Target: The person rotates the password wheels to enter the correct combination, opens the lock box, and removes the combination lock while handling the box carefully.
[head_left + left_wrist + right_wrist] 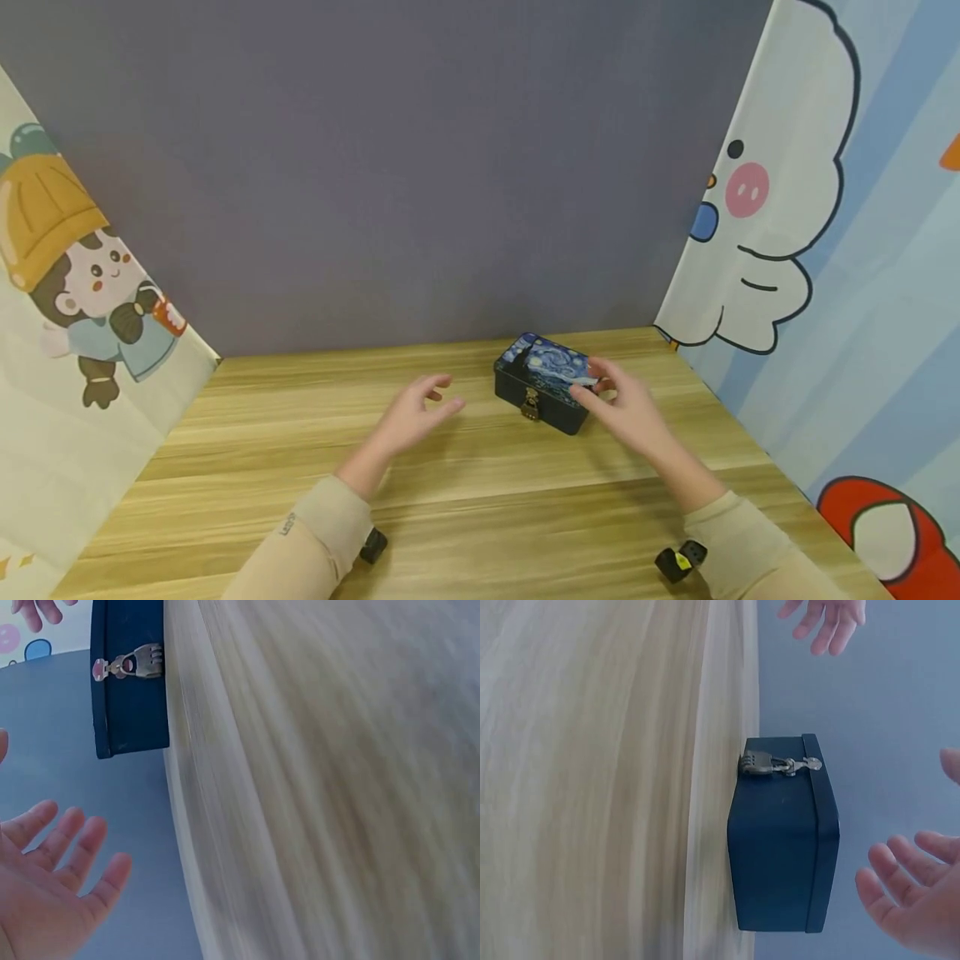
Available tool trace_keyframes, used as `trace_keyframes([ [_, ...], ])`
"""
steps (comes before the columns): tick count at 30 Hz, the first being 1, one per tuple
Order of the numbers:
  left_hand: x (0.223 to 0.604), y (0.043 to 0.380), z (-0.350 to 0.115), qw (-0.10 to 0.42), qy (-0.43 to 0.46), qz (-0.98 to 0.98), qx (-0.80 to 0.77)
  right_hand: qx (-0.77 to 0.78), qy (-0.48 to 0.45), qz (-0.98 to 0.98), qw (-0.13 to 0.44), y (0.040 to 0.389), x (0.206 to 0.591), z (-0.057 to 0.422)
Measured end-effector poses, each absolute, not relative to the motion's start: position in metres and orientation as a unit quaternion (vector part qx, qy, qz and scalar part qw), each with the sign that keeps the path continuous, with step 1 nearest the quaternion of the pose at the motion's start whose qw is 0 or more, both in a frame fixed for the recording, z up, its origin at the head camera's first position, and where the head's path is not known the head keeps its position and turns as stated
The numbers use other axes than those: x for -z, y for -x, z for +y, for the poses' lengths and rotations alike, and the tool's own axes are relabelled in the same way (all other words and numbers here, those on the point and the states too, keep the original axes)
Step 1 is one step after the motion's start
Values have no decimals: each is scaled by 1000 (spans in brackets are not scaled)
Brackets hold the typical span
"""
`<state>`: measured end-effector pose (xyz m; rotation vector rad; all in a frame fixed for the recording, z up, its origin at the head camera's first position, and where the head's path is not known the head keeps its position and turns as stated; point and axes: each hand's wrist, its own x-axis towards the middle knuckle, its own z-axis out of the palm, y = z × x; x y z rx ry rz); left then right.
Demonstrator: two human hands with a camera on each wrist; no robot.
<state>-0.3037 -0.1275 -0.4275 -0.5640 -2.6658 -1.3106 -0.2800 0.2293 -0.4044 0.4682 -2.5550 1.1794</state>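
Note:
A dark box (542,379) with a starry-night painting on its lid sits on the wooden table, angled, its lid closed. A small combination padlock (530,407) hangs from the clasp on its front; its dials show in the right wrist view (756,763). My right hand (626,408) hovers by the box's right end, thumb and fingers spread apart and overlapping the lid's corner in the head view. Left of the box, my left hand (411,417) is held over the table with loosely bent fingers and nothing in it.
The wood-grain table (300,433) runs back to a plain grey panel (420,183). Cartoon-printed curtains stand along the left side (45,433) and the right side (795,400). Both forearms wear beige sleeves, with dark wrist cameras (373,546) below the cuffs.

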Motion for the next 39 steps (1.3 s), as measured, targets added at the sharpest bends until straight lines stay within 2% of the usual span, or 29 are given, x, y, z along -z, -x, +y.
trace_keyframes([
  [14, 433, 308, -112, 46, 188, -871, 451, -402, -182, -889, 123, 280, 414, 210],
  [39, 442, 321, -85, 16, 219, -872, 437, -352, -199, -915, -13, 277, 429, 192],
])
